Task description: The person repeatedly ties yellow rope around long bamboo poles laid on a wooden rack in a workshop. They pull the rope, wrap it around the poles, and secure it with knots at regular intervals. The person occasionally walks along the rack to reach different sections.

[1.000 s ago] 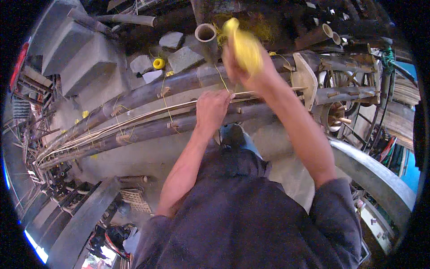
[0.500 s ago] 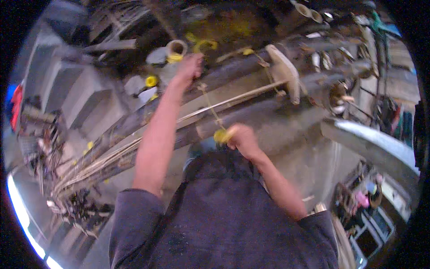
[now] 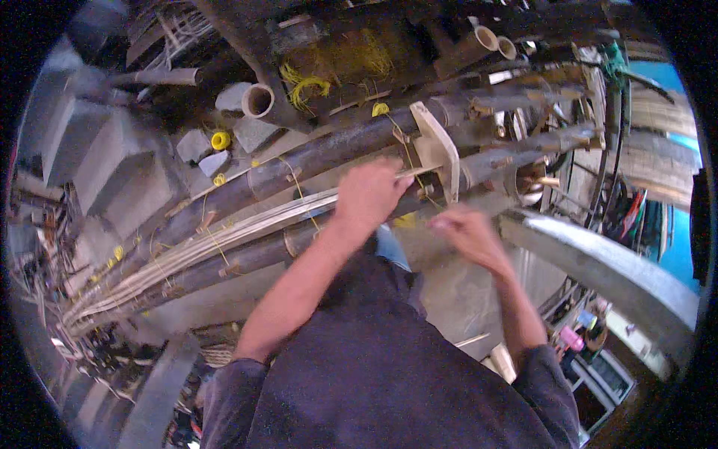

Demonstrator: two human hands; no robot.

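Note:
Two long dark poles [image 3: 329, 146] lie side by side across the view, and a bundle of thin pale wooden strips [image 3: 247, 230] runs between them. Near the strips' right end, my left hand [image 3: 368, 193] is closed round a strip, which reaches on toward an upright wooden crosspiece [image 3: 443, 150]. Just in front of that crosspiece is my right hand [image 3: 470, 233], somewhat blurred, its fingers pinched at the end of a thin yellow cord [image 3: 409, 153]. The cord crosses the poles beside the crosspiece. Further cords [image 3: 298, 183] cross the strips to the left.
Beyond the poles lie a yellow roll [image 3: 220, 141], an open-ended tube [image 3: 259, 100] and loose yellow cord [image 3: 305, 86]. Grey concrete blocks [image 3: 112, 150] stand at the left. A thick beam [image 3: 598, 258] juts in at the right.
My left hand has moved right, from the far pole to the strips near the crosspiece. My right hand has moved right, and the yellow bundle no longer shows in it. The view has shifted.

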